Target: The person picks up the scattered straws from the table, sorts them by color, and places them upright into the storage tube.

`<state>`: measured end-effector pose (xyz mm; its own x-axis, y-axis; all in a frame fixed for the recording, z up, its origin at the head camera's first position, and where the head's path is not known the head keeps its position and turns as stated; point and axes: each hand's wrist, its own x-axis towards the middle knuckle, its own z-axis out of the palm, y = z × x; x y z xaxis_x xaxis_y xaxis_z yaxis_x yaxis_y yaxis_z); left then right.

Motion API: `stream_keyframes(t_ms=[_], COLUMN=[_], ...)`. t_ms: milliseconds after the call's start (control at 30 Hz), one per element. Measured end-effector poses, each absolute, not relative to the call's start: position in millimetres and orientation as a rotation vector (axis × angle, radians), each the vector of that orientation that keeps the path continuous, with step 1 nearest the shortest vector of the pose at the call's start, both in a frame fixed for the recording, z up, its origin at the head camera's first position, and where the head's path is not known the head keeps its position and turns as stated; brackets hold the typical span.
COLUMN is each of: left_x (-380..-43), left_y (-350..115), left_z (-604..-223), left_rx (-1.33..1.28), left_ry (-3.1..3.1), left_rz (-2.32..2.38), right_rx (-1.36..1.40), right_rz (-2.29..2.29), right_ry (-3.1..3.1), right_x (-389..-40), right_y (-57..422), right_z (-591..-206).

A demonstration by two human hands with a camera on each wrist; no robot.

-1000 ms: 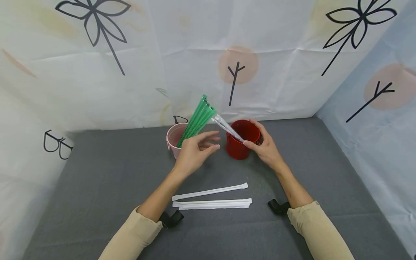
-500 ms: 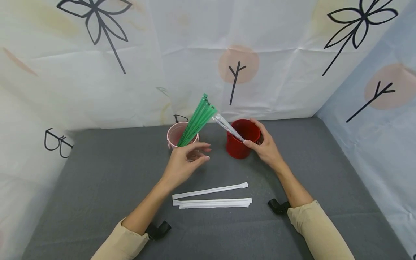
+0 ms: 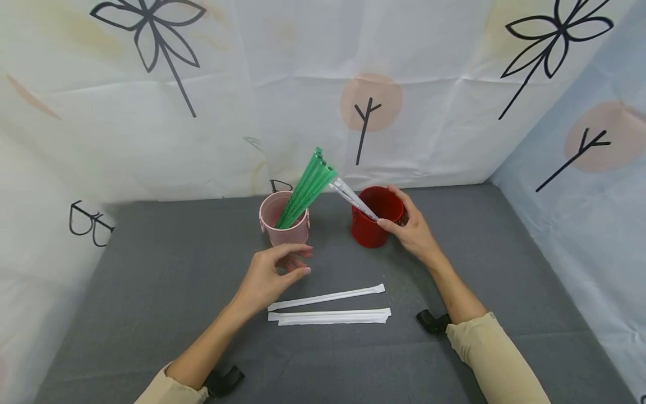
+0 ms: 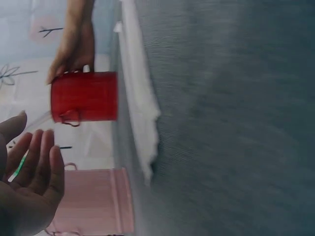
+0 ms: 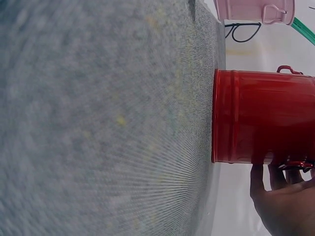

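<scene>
My right hand (image 3: pixel 418 233) grips the red bucket (image 3: pixel 367 237) at its right side, with the thumb at the near rim. In the right wrist view, its fingers lie against the side of that bucket near a handle. White wrapped straws (image 3: pixel 351 197) lean out of the red bucket to the left. Nothing is in my left hand (image 3: pixel 267 276), whose fingers are loosely bent in front of the pink bucket (image 3: pixel 294 237). Green straws (image 3: pixel 309 191) stand slanted in the pink bucket. Several white paper-wrapped straws (image 3: pixel 330 317) lie on the table near my left hand, one (image 3: pixel 328 297) apart from the others.
Both buckets stand on a grey cloth-covered table (image 3: pixel 166 269). Behind them hangs a white printed cloth (image 3: pixel 303 101), with a bluish cloth (image 3: pixel 590 185) along the right side. Each forearm wears a black strap mount, such as the right one (image 3: pixel 433 322).
My left hand has drawn back from between the buckets, moving left and toward me, which uncovers the pink bucket's front. The right hand and the red bucket have stayed in place.
</scene>
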<state>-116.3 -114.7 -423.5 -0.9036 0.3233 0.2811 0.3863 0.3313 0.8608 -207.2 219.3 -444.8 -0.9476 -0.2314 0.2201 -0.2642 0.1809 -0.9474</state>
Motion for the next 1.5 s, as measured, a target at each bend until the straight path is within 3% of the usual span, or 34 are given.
stream_keyframes(t_ms=[933,1500], left_x=[-86,-86], left_y=[-138,-140], left_z=[-470,-474], left_rx=[-0.636,-0.612], left_ry=[-2.824,-2.853], left_rz=[-1.456,-1.207], right_rx=[0.504,0.496], right_rz=[1.928,1.919], right_ry=[-2.391,-2.397], right_x=[-206,-206], right_y=[218,218], right_z=[-444,-444])
